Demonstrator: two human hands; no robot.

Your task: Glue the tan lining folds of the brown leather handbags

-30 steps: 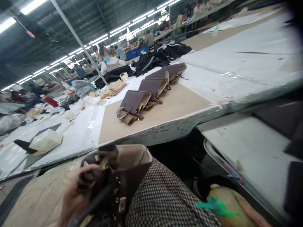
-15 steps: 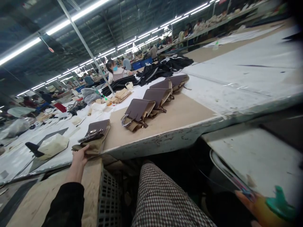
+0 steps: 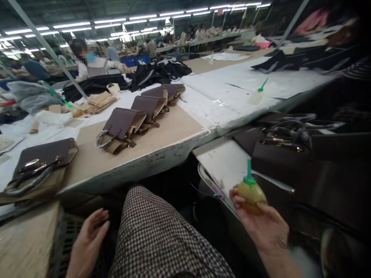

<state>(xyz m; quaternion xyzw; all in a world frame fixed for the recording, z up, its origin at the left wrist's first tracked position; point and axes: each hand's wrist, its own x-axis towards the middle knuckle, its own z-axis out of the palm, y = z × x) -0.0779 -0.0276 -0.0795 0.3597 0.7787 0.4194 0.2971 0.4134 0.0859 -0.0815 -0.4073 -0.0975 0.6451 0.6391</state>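
Observation:
My right hand (image 3: 263,227) is wrapped round a squeeze bottle (image 3: 251,193) of yellowish liquid with a green nozzle cap, held upright over the right side. Fingers loosely curved and apart, my left hand (image 3: 89,239) hovers beside my checked clothing with nothing in it. Beyond it, a dark brown handbag (image 3: 43,162) with a wrapped handle and shiny metal fittings lies at the table's left front. A row of several brown handbags (image 3: 123,123) overlaps on the brown board (image 3: 179,127). More dark bag pieces (image 3: 284,150) with handles lie to the right of the bottle.
The white-covered table (image 3: 203,100) runs diagonally across. A second bottle (image 3: 256,94) with a green tip stands near its edge. Black material (image 3: 159,73) is piled at the back, where a masked person (image 3: 95,65) works. A perforated crate (image 3: 65,239) sits under the table's left side.
My left hand has let go of the brown handbag and drawn back toward my lap. My right hand has come further into view with the bottle, now upright. The view has swung right.

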